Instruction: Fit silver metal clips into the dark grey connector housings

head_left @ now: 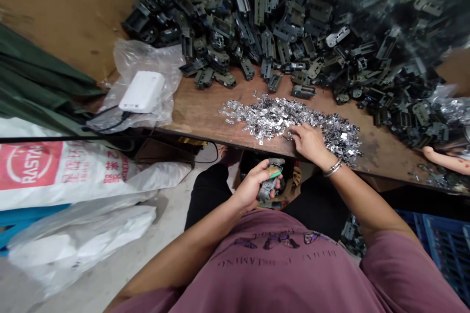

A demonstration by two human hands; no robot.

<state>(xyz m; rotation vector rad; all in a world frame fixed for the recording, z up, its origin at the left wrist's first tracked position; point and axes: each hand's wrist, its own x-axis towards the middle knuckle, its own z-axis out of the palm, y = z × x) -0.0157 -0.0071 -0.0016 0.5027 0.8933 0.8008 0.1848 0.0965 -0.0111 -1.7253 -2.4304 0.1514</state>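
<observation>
Left hand point(253, 185): Closed firmly around a dark plastic part point(267, 187), fingers wrapped across it, held in front of the torso and below the near edge of the surface point(194, 117).

Right hand point(310, 143): Open, with fingers spread and slightly curved, resting on the near side of a heap of silver metal scraps point(279, 120); no firm hold on any piece visible.

Dark plastic part: Upright in the left hand, angular and grey-green, with a small bright green patch near the top and well apart from the right hand.

Metal scraps: Small, crumpled and shiny, spread loosely across the wooden surface in a long low heap, just beyond and under the right hand.

Plastic parts: Piled high in a large dark heap point(279, 19) behind the metal scraps, with loose pieces spilling toward them, close to but mostly not touching them.

Containers: Blue plastic crate point(444, 249) low at the right, beside a few dark parts point(351, 234), its contents too dim to tell.

Nearby: White box point(142, 92) lying on a clear plastic bag point(147, 61) at the left of the surface; white woven sack point(47, 176) with a red label on the floor below.

Other person: Forearm point(446, 159) reaching in at the far right edge, beside the dark parts.
</observation>
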